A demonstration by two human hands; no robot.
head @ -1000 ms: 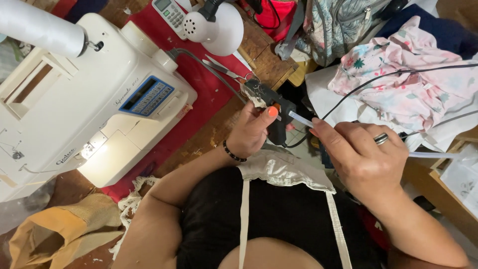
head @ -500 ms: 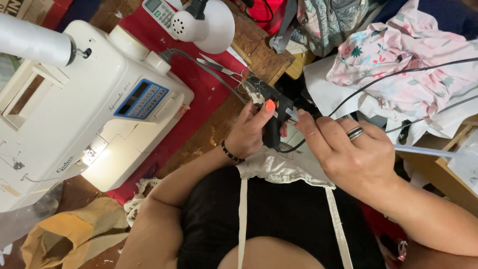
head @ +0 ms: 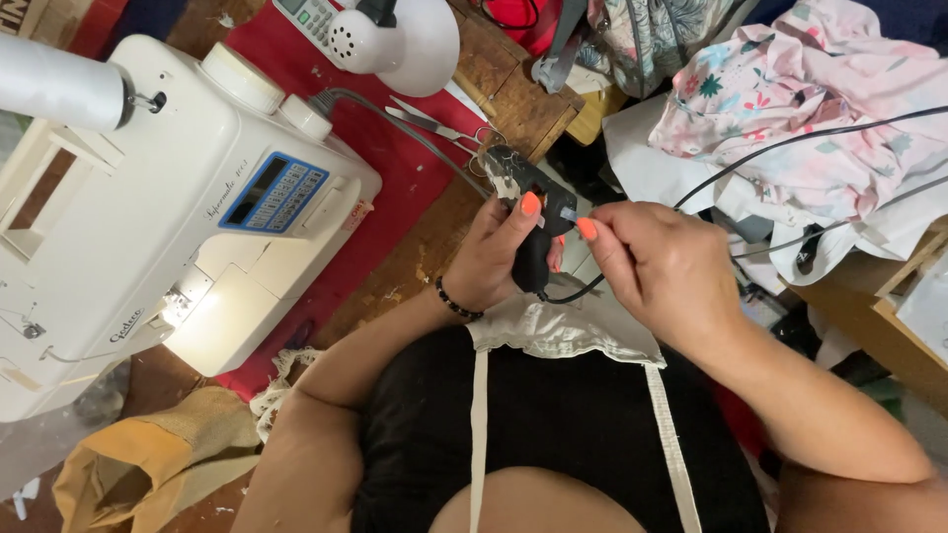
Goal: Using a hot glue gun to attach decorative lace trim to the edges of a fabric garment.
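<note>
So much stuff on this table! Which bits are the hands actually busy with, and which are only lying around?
In use:
left hand gripping the black glue gun
right hand pinching the clear glue stick at the gun's back
black cord

Lying about:
white sewing machine
metal scissors
white desk lamp
pink floral fabric

Bare arms, no sleeves, left hand (head: 499, 252) with a black beaded bracelet (head: 457, 301) at the wrist, right hand (head: 664, 266) unadorned — nails painted bright orange — black top.
</note>
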